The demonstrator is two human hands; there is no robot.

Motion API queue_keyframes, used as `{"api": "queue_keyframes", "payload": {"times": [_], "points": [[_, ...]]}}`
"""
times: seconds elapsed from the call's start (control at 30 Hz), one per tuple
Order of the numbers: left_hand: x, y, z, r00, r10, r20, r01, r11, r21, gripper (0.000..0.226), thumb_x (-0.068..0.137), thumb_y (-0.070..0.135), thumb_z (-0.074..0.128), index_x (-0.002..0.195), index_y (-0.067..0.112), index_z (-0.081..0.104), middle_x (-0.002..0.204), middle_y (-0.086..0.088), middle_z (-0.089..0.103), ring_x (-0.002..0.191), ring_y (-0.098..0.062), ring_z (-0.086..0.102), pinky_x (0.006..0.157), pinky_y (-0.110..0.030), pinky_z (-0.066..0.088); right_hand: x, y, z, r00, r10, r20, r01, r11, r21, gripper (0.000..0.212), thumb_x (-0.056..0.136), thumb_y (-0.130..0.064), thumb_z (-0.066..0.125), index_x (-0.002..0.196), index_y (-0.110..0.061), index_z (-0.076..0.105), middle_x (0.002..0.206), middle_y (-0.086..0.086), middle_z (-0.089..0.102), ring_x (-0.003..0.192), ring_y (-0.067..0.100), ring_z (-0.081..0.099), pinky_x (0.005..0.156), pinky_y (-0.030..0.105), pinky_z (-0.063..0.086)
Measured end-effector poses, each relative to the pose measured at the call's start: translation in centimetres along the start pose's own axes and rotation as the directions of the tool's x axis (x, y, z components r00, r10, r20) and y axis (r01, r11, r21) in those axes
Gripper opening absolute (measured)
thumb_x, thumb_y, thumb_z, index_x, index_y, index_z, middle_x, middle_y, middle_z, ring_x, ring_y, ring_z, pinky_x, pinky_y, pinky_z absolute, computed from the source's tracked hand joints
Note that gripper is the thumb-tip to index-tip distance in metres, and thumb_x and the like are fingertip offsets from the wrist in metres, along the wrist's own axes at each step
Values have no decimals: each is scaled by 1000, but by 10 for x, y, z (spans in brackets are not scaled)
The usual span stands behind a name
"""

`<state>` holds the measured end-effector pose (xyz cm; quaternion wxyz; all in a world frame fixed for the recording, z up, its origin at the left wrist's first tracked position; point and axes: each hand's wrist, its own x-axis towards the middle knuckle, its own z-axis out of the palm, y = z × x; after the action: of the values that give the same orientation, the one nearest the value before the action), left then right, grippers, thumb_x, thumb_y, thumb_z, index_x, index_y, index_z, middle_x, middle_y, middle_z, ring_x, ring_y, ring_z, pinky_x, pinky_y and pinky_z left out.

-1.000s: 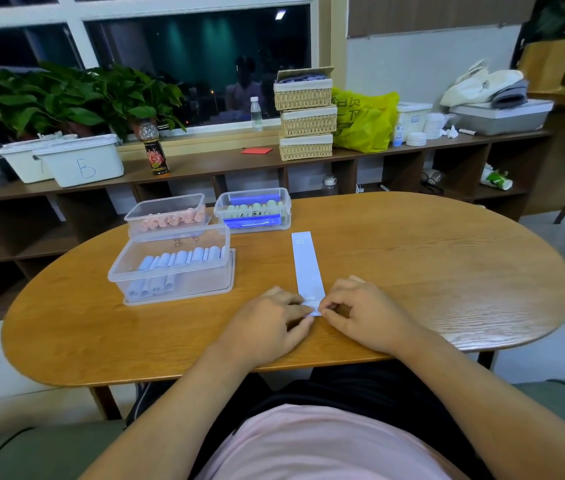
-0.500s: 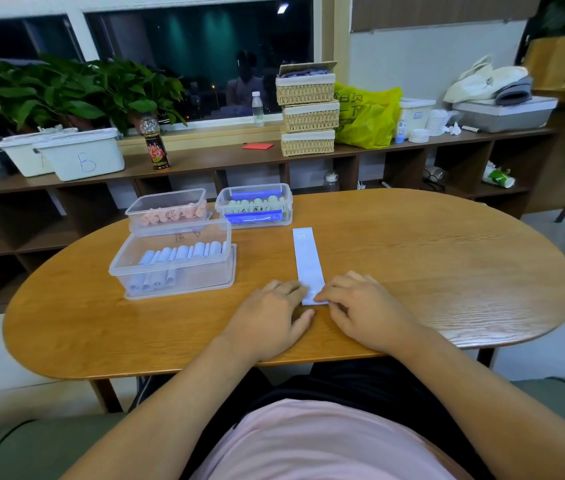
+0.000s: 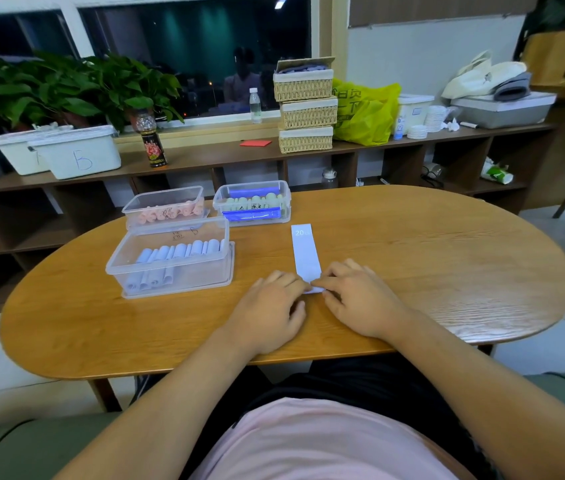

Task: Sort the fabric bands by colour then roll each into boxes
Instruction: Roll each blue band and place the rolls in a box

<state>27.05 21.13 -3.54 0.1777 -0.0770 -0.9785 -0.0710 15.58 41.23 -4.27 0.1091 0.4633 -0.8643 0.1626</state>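
Note:
A pale lilac fabric band (image 3: 305, 252) marked "20" lies flat on the wooden table (image 3: 447, 271), running away from me. Its near end is a small roll under my fingertips. My left hand (image 3: 270, 313) and my right hand (image 3: 357, 299) meet at that end, fingers curled and pinching the roll from both sides. To the left stands a clear box (image 3: 170, 261) holding several rolled lilac bands. Behind it are a clear box of pink rolls (image 3: 165, 211) and a clear box with pale green rolls and blue bands (image 3: 253, 206).
A low wooden shelf (image 3: 204, 154) runs behind the table with white tubs, a dark bottle, stacked wicker baskets (image 3: 305, 109) and a yellow bag. Potted plants stand at the window. My lap and a green seat are at the table's near edge.
The flat part of the band has grown shorter as the roll at its near end has moved away from me. Both hands have followed it forward.

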Motion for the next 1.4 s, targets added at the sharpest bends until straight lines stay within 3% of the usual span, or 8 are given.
{"api": "queue_keyframes", "payload": {"times": [0.23,0.4,0.5,0.7,0.87,1.1,1.4], "points": [[14,-5,4,998,-55,4,55,998,-2,36,98,32,49,131,29,64,123,15,64,122,-8,50,99,-39,47,-4,1,-2,1000,-8,-21,8,999,31,37,96,-17,50,122,-38,65,118,-23,58,110,9,50,93,37,44],[25,-8,9,993,-113,38,114,993,-16,48,101,34,47,146,26,58,139,10,60,133,-12,46,108,-39,44,9,6,-3,999,42,13,-42,999,9,41,100,-20,51,137,-33,63,130,-19,62,124,10,49,98,35,42],[27,-9,10,977,-212,33,214,971,-102,56,101,32,50,156,23,48,152,6,53,142,-14,41,116,-41,41,20,9,-4,998,61,32,-60,998,-4,40,102,-23,50,139,-31,63,128,-17,62,125,12,48,97,36,42],[24,-11,8,948,-317,-14,309,934,-180,57,100,25,53,156,23,46,151,7,52,141,-12,41,118,-38,41,39,11,2,991,108,76,-106,994,-31,39,107,-43,48,142,-31,63,120,-11,56,117,15,48,94,42,47],[22,-9,8,950,-311,-34,300,936,-182,52,99,24,53,151,25,49,144,9,55,135,-12,45,113,-39,44,42,13,7,992,122,25,-123,992,25,33,107,-42,52,135,-31,68,116,-11,56,112,16,50,95,46,49],[19,-9,5,958,-287,-7,280,939,-201,46,100,20,53,145,31,53,136,13,62,126,-9,53,106,-39,50,13,11,7,998,63,-21,-61,993,98,27,103,-39,59,127,-33,71,105,-18,53,103,9,47,91,41,49],[17,-6,3,970,-242,23,241,950,-198,44,101,17,52,142,33,56,134,13,64,123,-10,55,104,-38,51,8,9,10,999,31,-27,-27,990,136,31,106,-33,57,134,-29,71,107,-18,49,102,10,45,94,37,48]]}}
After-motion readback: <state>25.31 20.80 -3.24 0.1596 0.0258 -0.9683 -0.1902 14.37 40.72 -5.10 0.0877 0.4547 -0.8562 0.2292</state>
